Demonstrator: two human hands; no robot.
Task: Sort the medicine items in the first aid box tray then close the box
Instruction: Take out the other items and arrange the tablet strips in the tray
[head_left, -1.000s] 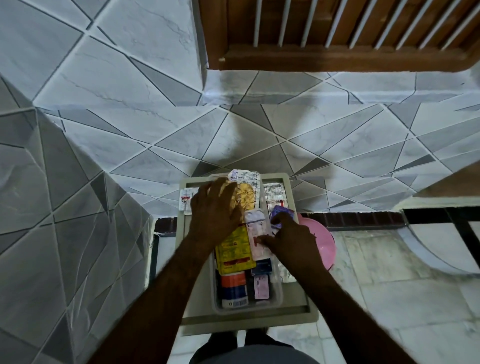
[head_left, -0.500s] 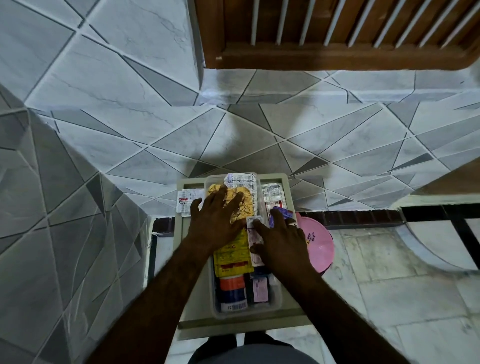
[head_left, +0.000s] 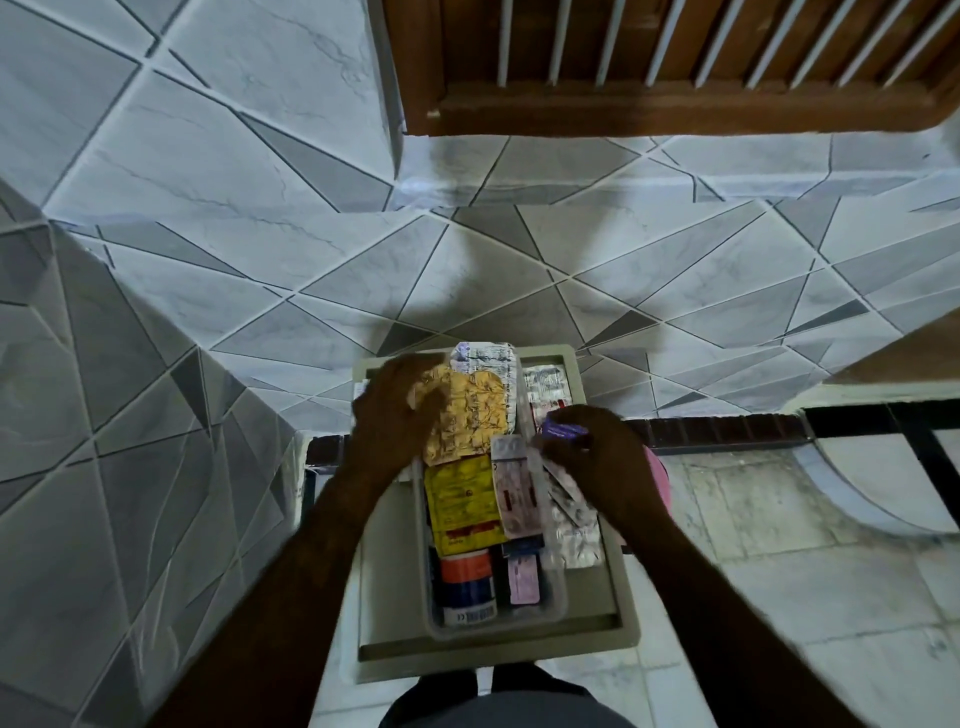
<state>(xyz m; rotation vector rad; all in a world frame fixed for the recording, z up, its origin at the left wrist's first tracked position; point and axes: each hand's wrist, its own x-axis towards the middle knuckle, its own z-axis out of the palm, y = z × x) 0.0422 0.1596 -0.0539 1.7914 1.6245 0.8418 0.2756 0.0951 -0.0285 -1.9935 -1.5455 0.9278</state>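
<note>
Mid-sort, seemingly: clear tray (head_left: 555, 603) seated in the open first aid box (head_left: 387, 597), bottle (head_left: 466, 578) at its near end, yellow packet (head_left: 464, 503) beyond. Farther on, gripping the gold blister sheet (head_left: 475, 410) by its edge with the left hand (head_left: 395, 418), pinching a purple packet (head_left: 563, 430) with the right hand (head_left: 600, 460). Next, likely: tuck both flat inside, then gather the loose silver strips (head_left: 574, 526).

free: box floor (head_left: 395, 613) left of tray (head_left: 556, 608) | blocked: left hand (head_left: 395, 415), right hand (head_left: 597, 457) over tray

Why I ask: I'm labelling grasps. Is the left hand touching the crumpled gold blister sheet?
Touching. In the head view the left hand curls over the left edge of the gold blister sheet.
</note>
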